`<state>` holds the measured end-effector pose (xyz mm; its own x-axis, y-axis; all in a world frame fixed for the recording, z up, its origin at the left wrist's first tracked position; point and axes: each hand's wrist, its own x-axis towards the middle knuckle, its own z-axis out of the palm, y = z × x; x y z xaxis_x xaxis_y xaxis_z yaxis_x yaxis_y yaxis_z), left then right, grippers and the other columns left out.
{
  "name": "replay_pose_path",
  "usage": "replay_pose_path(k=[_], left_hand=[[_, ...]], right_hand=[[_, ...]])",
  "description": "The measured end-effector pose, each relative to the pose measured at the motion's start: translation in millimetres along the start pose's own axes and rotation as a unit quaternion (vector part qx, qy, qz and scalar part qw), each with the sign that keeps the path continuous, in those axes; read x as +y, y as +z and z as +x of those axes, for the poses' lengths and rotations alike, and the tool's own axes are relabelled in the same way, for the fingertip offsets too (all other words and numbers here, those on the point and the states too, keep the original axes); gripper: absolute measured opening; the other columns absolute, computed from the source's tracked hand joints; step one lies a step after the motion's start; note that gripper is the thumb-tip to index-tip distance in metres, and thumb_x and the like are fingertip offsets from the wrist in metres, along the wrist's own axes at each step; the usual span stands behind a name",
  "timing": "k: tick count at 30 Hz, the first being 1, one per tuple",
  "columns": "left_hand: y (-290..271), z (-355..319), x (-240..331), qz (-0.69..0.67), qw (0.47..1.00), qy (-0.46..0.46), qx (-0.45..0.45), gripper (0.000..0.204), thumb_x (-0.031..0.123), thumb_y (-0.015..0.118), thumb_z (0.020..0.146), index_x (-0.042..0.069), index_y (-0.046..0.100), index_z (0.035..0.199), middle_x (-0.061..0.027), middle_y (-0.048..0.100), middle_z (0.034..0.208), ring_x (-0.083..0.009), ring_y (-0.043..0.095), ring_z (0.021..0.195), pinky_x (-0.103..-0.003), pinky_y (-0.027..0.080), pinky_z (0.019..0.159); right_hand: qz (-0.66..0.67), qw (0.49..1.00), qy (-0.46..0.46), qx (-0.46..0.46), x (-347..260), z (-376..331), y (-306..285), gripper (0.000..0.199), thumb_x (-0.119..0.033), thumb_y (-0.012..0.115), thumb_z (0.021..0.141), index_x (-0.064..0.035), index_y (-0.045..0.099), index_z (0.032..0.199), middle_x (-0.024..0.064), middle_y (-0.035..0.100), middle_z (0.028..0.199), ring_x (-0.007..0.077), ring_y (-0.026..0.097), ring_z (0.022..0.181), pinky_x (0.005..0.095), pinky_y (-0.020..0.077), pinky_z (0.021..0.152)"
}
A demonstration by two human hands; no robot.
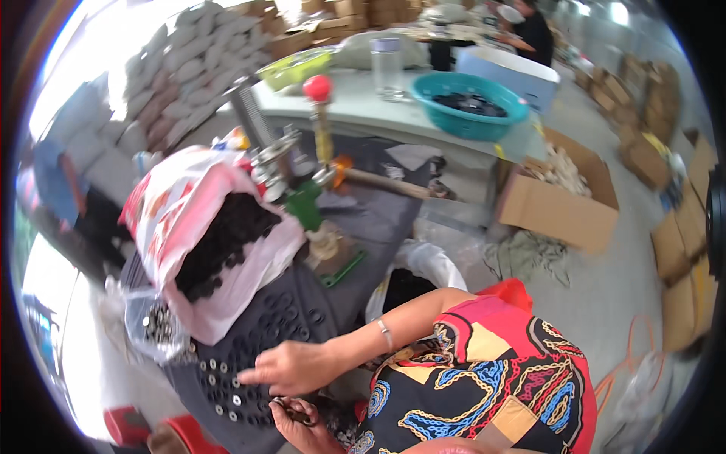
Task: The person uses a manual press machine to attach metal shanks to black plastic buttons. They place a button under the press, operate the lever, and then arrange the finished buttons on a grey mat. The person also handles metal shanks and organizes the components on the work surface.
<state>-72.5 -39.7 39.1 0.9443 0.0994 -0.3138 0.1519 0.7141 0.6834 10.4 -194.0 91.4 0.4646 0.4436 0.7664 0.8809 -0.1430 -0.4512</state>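
My right hand (291,368), with a bracelet on its wrist, reaches over a dark cloth-covered surface (378,219). Its index finger is stretched out, the tip at the small silver pieces (237,399) laid among black rings (283,314). Lower down, my left hand (306,433) is cupped with its fingers curled round small dark, metallic-looking pieces (301,413), whose exact kind is unclear. Beyond the rings, a red and white plastic bag (185,219) lies open, full of black parts. Beside it is a clear bag (155,333) of small silver pieces.
A hand press (302,200) with a red-knobbed lever stands past the rings. Behind it, a pale table holds a teal basin (469,113), a clear jar (387,72) and a yellow-green basket (295,69). A cardboard box (560,208) sits at the right. Other people are in the background.
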Motion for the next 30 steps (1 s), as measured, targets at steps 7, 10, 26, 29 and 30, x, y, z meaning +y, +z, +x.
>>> replay_pose_path(k=[7, 10, 26, 29, 30], left_hand=[[59, 12, -33, 0.082, 0.977, -0.112, -0.161, 0.024, 0.03, 0.053, 0.1, 0.009, 0.059, 0.089, -0.0055, 0.055, 0.066, -0.014, 0.049, 0.053, -0.024, 0.033, 0.042], [73, 16, -50, 0.088, 0.975, -0.145, -0.14, 0.023, 0.028, 0.053, 0.099, 0.009, 0.059, 0.089, -0.0047, 0.053, 0.063, -0.014, 0.046, 0.051, -0.025, 0.032, 0.042], [60, 4, -49, 0.045, 0.982, -0.133, -0.13, 0.024, 0.026, 0.059, 0.096, 0.002, 0.062, 0.094, -0.0023, 0.058, 0.068, -0.0137, 0.056, 0.058, -0.023, 0.036, 0.044], [49, -14, -38, 0.018, 0.992, -0.092, -0.08, 0.023, 0.027, 0.061, 0.095, 0.004, 0.062, 0.092, -0.0013, 0.058, 0.066, -0.0121, 0.056, 0.054, -0.022, 0.035, 0.042], [42, -17, -38, 0.02, 0.994, -0.083, -0.064, 0.024, 0.028, 0.06, 0.096, 0.004, 0.062, 0.093, -0.0012, 0.058, 0.066, -0.0121, 0.056, 0.055, -0.022, 0.035, 0.042]], right_hand=[[-0.278, 0.86, 0.035, 0.426, -35, -46, -244, 0.056, -0.008, 0.061, 0.086, -0.0031, 0.041, 0.138, 0.0072, 0.061, 0.083, 0.0138, 0.057, 0.065, 0.0258, 0.0484, 0.059], [-0.171, 0.796, -0.024, 0.58, -72, -51, -354, 0.073, -0.003, 0.057, 0.088, 0.0038, 0.017, 0.148, 0.0095, 0.06, 0.082, 0.0131, 0.056, 0.059, 0.0233, 0.0464, 0.055], [0.18, 0.944, 0.203, 0.186, -29, 30, -226, 0.029, -0.014, 0.048, 0.097, 0.0081, 0.063, 0.109, -0.0014, 0.05, 0.063, 0.005, 0.042, 0.049, 0.0214, 0.0343, 0.044], [0.278, 0.929, 0.216, -0.115, -35, 97, -134, 0.032, -0.001, 0.051, 0.09, 0.0015, 0.064, 0.118, -0.0021, 0.049, 0.059, 0.0041, 0.046, 0.05, 0.0211, 0.0363, 0.046], [0.301, 0.915, 0.203, -0.176, -40, 123, -103, 0.033, -0.001, 0.051, 0.089, 0.0021, 0.063, 0.119, -0.0008, 0.048, 0.059, 0.0047, 0.046, 0.05, 0.0226, 0.0371, 0.046]])
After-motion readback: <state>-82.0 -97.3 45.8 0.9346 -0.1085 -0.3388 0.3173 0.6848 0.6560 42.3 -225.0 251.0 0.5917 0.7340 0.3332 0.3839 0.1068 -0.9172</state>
